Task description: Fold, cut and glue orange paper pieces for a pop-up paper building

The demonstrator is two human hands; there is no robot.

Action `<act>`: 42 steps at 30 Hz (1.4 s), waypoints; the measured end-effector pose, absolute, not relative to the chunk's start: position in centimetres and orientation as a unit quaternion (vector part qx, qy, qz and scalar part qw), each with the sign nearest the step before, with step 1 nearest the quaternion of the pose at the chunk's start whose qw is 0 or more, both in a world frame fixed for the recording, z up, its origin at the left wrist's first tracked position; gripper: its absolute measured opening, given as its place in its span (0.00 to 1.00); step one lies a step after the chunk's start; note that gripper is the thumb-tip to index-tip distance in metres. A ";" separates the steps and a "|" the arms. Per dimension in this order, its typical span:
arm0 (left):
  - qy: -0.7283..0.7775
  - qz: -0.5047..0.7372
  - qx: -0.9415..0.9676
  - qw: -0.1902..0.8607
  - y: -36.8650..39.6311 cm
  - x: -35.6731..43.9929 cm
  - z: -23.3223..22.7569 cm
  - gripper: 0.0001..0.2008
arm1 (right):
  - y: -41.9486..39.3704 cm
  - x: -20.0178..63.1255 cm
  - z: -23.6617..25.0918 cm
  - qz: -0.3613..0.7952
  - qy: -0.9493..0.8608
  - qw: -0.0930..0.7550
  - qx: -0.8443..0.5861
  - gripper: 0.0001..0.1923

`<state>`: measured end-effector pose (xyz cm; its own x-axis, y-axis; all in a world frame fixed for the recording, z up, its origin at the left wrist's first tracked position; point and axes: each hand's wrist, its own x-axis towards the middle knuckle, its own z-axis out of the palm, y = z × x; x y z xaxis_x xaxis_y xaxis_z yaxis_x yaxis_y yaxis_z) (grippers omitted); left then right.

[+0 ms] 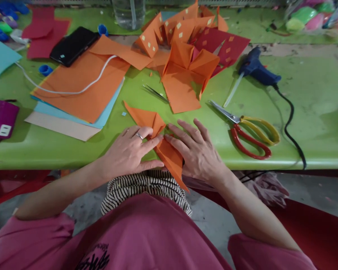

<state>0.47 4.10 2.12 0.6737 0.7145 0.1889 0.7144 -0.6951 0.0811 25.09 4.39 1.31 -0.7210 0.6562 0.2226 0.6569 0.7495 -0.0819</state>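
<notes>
Head view | left hand (129,150) and right hand (195,152) — both flat, grip open — pressing one folded orange paper (157,140) | one scissors (249,133)

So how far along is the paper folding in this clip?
Done: several folded orange pieces with small pasted squares sit at the back of the green table. In hand: the left hand and right hand press a fold into an orange sheet at the table edge. Left: that piece has no squares yet, and flat paper lies unfolded; scissors and glue gun lie idle.
</notes>
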 end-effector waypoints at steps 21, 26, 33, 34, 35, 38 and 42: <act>0.411 0.161 0.897 0.022 3.0 -0.5 2.7 0.35 | 4.5 25.3 0.9 0.000 -0.925 0.151 -0.348 0.33; 0.415 0.138 0.899 0.008 1.8 -0.5 2.1 0.30 | 3.9 25.4 0.9 0.006 -0.925 0.153 -0.349 0.41; 0.414 0.124 0.902 -0.012 1.8 0.2 1.7 0.34 | 4.2 27.8 3.3 0.096 -0.914 0.146 -0.366 0.25; 0.415 0.121 0.902 -0.016 1.9 0.3 1.7 0.35 | 4.4 27.8 3.6 0.100 -0.911 0.158 -0.369 0.22; 0.419 0.119 0.900 -0.020 2.0 0.5 1.8 0.36 | 4.6 27.6 3.8 0.098 -0.906 0.169 -0.375 0.19; 0.431 0.116 0.894 -0.027 2.2 0.9 2.0 0.36 | 5.3 26.1 3.6 0.058 -0.898 0.177 -0.399 0.18; 0.441 0.121 0.889 -0.015 2.6 1.4 2.3 0.33 | 5.7 24.5 2.6 0.000 -0.907 0.155 -0.391 0.17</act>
